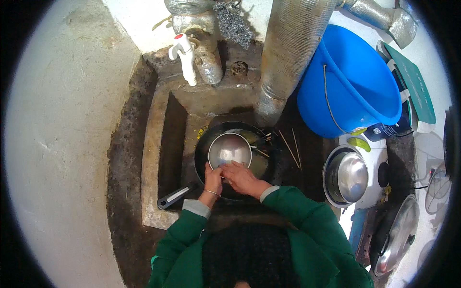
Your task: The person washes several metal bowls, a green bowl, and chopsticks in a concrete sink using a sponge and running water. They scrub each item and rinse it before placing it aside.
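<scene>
My left hand [213,180] grips the near left rim of a round steel bowl [229,151]. My right hand [240,178] is closed against the near rim of the same bowl, its fingers close beside the left ones. The bowl is over a large dark pan [201,163] holding cloudy water and some utensils, inside a worn concrete sink [151,182]. The pan's black handle [174,197] points toward the lower left. Thin sticks [293,149] lie at the pan's right, and yellow scraps [201,132] are behind it on the left.
A white tap [185,57] and foil-covered pipes [285,57] rise behind the sink. At right are a blue bucket [314,105], stacked steel bowls [350,177], a green vegetable piece [359,144] and a lidded pot [398,240]. A pale wall [57,144] bounds the left.
</scene>
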{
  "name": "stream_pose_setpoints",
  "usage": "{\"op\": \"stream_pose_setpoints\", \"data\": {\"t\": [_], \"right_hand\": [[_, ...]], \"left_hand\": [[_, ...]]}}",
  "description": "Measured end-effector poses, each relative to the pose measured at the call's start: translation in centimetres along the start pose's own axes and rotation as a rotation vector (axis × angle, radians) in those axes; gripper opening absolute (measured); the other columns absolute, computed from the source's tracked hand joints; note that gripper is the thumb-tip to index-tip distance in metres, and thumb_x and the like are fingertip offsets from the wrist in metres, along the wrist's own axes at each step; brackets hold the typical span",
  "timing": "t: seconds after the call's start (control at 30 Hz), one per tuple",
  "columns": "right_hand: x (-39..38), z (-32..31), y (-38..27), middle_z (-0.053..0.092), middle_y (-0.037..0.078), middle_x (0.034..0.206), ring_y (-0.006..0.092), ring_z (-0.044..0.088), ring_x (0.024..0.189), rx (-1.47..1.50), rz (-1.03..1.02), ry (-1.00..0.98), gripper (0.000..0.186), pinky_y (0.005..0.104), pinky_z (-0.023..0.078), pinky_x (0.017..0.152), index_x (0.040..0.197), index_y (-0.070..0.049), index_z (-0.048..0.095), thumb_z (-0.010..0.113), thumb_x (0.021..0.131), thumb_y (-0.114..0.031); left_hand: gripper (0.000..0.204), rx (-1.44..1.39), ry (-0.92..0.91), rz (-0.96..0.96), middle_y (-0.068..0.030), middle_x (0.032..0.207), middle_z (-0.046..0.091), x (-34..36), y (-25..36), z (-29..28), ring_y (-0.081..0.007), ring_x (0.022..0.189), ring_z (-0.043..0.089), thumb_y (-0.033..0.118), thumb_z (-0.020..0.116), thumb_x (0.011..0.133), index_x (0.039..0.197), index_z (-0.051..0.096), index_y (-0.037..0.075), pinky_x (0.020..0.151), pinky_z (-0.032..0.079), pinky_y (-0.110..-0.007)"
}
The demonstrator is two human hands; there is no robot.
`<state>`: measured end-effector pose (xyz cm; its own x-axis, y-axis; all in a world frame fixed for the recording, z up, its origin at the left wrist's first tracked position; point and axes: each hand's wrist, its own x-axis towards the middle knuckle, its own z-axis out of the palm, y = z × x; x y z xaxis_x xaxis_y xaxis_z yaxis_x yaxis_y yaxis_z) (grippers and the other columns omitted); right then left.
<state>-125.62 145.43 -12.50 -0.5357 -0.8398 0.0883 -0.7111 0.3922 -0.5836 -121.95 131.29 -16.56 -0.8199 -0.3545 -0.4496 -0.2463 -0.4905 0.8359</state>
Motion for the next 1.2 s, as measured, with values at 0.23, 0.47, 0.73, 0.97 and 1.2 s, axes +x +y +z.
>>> {"op": "stream_pose_setpoints", "data": {"t": [0.23,0.47,0.73,0.97,1.2], "right_hand": [[-3.7,-2.5,1.9,0.049,0.011,0.122,0.0281,0.044,0.118,-0.264,-0.086,-0.153,0.052,0.0459,0.031,0.101,0.118,-0.009,0.05,0.067,0.07,-0.019],[-4.0,-7.5,-2.8,0.049,0.021,0.119,0.0369,0.05,0.107,0.242,0.652,0.511,0.047,0.0416,0.043,0.087,0.123,-0.002,0.041,0.058,0.08,-0.011],[-18.0,-22.9,-7.9,0.052,0.02,0.116,0.0285,0.053,0.105,-0.351,0.633,0.844,0.045,0.0373,0.04,0.091,0.126,0.002,0.04,0.046,0.081,0.002],[-28.1,-25.2,-9.0,0.052,0.013,0.113,0.0206,0.05,0.103,0.225,1.068,1.19,0.045,0.0282,0.037,0.09,0.124,0.001,0.04,0.043,0.08,-0.005],[-27.3,-23.9,-8.5,0.053,0.012,0.108,0.0148,0.052,0.085,0.139,1.328,1.173,0.04,0.0271,0.042,0.077,0.121,0.001,0.044,0.051,0.09,-0.024]], "left_hand": [[0.058,1.119,-0.131,0.687,-0.0238,0.122,0.046,0.4,5.5,-2.9,-0.0378,0.104,0.052,-0.006,0.045,0.073,0.13,0.034,0.002,0.09,0.041,-0.037],[0.054,0.231,-0.501,-0.006,-0.0125,0.12,0.051,-0.6,4.7,-0.3,-0.0204,0.11,0.048,0.003,0.05,0.077,0.129,0.037,0.0,0.093,0.038,-0.031],[0.054,0.818,-0.885,0.122,-0.0134,0.125,0.047,5.9,2.7,2.1,-0.0252,0.113,0.048,0.018,0.065,0.079,0.125,0.042,0.001,0.091,0.042,-0.036],[0.074,1.642,-0.673,0.517,-0.0154,0.138,0.03,11.7,-1.0,2.9,-0.0376,0.127,0.027,0.011,0.069,0.068,0.132,0.032,0.008,0.105,0.024,-0.044],[0.062,1.863,-0.758,0.753,-0.0139,0.131,0.037,15.0,-4.5,3.9,-0.0355,0.124,0.03,0.021,0.066,0.071,0.126,0.041,0.008,0.107,0.017,-0.049]]}}
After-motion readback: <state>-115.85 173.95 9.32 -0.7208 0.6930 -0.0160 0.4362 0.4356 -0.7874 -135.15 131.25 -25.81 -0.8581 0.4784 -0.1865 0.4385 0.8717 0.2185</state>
